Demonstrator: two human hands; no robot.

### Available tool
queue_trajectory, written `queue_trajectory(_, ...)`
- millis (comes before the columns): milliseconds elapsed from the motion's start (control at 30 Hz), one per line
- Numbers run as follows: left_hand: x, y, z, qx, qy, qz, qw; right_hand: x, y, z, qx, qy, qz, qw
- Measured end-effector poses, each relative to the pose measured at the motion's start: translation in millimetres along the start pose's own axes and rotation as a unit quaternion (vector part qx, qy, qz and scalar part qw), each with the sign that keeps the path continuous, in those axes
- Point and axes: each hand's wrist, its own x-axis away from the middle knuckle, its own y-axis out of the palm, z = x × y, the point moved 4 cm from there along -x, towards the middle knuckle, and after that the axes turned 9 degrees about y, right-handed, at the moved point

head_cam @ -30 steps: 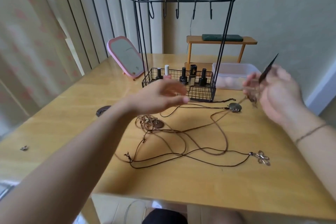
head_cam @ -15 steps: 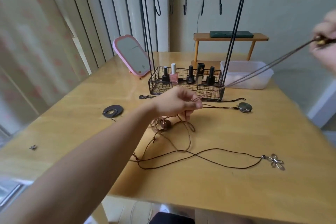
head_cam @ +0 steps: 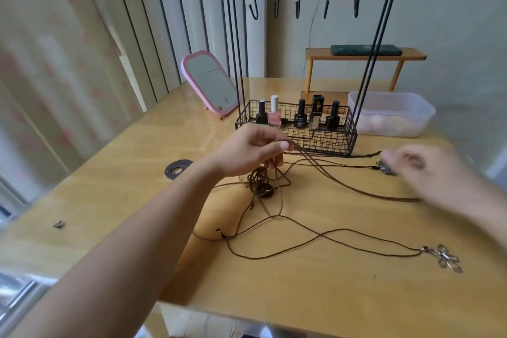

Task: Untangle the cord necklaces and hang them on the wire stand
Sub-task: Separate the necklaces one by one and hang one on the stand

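Left hand (head_cam: 252, 152) pinches the limp, light, snag-prone cords (head_cam: 277, 200) at frame centre; blurred right hand (head_cam: 422, 170) grip indeterminate; best held near the knot.

Loose cords (head_cam: 274, 239) sprawl across the near tabletop (head_cam: 109, 195); the wire stand (head_cam: 301, 63) and plastic tub (head_cam: 392, 115) block the far side.

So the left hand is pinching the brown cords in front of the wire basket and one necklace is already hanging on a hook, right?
Not quite. The left hand does pinch the brown cords in front of the wire basket, but the head view shows all the hooks bare; no necklace hangs there yet.
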Motion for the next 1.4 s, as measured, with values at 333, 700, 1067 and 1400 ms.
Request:
queue_trajectory(333, -3, 22, -1, -0.093, 0.044, 0.018, 0.995, 1, 34, -86, -0.176, -0.078, -0.028, 0.981)
queue_trajectory(700, 15, 13, -28, -0.114, -0.048, -0.085, 0.989, -11, 51, -91, -0.277, -0.02, -0.101, 0.955)
queue_trajectory(1067, 17, 7, -24, -0.097, -0.016, -0.069, 0.993, -14, 39, -71, -0.346, -0.014, -0.07, 0.935)
queue_trajectory(1400, 21, -4, -29, -0.062, -0.056, -0.022, 0.996, -10, 20, -70, -0.367, -0.036, 0.0, 0.93)
